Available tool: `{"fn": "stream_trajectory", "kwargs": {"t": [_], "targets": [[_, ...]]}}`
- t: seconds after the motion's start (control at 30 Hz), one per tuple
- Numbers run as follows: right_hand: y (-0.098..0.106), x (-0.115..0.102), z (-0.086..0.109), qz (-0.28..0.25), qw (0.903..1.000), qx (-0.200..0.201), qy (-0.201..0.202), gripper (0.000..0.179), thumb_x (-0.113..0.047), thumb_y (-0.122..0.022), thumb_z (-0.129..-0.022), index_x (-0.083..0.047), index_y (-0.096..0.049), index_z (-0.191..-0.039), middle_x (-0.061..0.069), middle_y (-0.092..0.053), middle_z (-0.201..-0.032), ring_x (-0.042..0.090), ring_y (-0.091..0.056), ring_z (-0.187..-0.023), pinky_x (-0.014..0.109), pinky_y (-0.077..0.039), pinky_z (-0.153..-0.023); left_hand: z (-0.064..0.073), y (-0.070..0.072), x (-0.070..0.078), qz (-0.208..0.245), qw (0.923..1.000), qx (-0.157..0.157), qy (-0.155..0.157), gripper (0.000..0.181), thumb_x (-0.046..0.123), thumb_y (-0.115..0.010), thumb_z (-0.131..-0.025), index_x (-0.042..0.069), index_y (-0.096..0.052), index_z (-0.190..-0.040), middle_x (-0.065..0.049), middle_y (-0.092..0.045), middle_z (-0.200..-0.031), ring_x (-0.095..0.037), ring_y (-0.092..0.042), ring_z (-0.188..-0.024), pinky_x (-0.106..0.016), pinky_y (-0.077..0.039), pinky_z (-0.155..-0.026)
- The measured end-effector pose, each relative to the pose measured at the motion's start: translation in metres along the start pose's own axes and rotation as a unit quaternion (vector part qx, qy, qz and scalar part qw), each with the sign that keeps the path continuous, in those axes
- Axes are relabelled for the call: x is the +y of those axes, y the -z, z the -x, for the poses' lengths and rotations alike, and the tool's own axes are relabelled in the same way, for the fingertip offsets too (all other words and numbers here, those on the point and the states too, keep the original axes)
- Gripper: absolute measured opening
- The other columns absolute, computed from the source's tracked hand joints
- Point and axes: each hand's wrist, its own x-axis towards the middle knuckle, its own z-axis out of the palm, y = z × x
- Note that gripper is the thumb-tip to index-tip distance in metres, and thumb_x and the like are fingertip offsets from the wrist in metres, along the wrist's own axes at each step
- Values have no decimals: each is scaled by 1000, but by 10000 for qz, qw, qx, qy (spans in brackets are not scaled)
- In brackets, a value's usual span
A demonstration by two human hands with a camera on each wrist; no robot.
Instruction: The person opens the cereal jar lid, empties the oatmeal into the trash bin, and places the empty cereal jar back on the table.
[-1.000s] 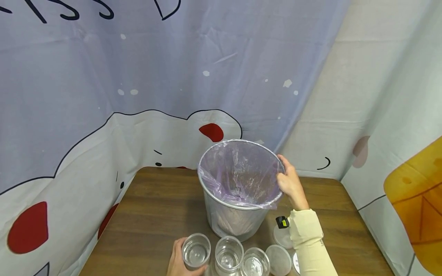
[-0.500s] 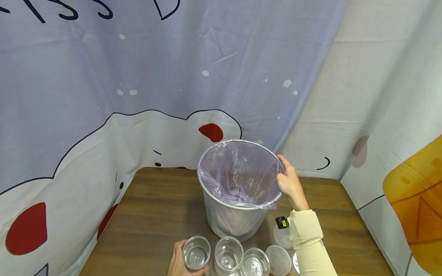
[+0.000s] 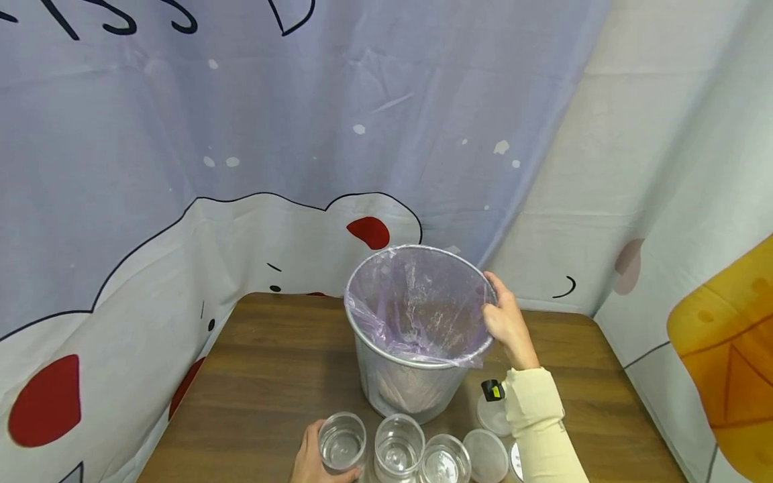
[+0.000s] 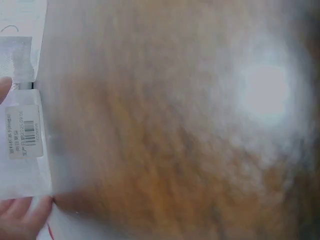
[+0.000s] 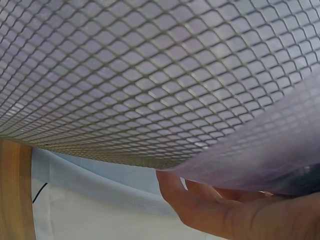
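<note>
My left hand (image 3: 311, 459) grips a clear round plastic container (image 3: 342, 441) from its left side at the front of the table. In the left wrist view a barcode label (image 4: 24, 131) shows on the container, with fingertips (image 4: 36, 212) below it. My right hand (image 3: 507, 325) holds the right rim of a silver mesh trash can (image 3: 401, 386), thumb inside and fingers outside. A thin purple bin liner (image 3: 417, 315) lines the can and folds over its rim. The right wrist view shows the mesh close up, with fingers (image 5: 200, 205) under the liner's edge.
Two more clear containers (image 3: 399, 448) stand right of the held one, in front of the can. Several round translucent lids (image 3: 486, 456) lie by the right forearm. The wooden table (image 3: 272, 362) is backed by a printed curtain (image 3: 272, 134).
</note>
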Motion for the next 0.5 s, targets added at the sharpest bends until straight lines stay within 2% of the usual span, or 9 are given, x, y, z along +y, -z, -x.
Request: {"fn": "stream_trajectory", "kwargs": {"t": [0.13, 0.27, 0.43, 0.5], "targets": [[0, 0, 0, 98, 9999, -2, 52, 68, 6, -39, -77, -1, -24, -143, 24, -32, -141, 35, -29, -130, 48, -24, -108, -1, 2, 4, 52, 9985, -328, 440, 102, 46, -89, -35, 9, -43, -118, -6, -54, -105, -24, -60, -88, -38, -52, -71], [0, 1, 1, 310, 9995, 21, 93, 65, 5, -39, -80, 0, -24, -142, 25, -32, -141, 37, -30, -130, 49, -24, -108, -1, 4, 6, 35, 9957, -561, 731, 104, 49, -88, -36, 10, -41, -120, -8, -54, -107, -26, -60, -88, -39, -51, -68], [1, 0, 2, 287, 9996, 14, 13, 60, 1, -40, -85, -1, -24, -143, 27, -33, -140, 38, -33, -127, 49, -26, -106, 2, 3, 3, -72, 9944, -575, 881, 105, 53, -87, -35, 8, -42, -119, -11, -56, -102, -28, -60, -85, -39, -50, -65], [1, -1, 2, 307, 9995, 33, -7, 55, -7, -41, -91, -2, -24, -143, 26, -34, -140, 38, -34, -127, 49, -26, -106, 3, 3, 2, -32, 9947, -531, 875, 105, 52, -87, -34, 8, -42, -118, -11, -56, -102, -28, -60, -86, -39, -50, -66]]}}
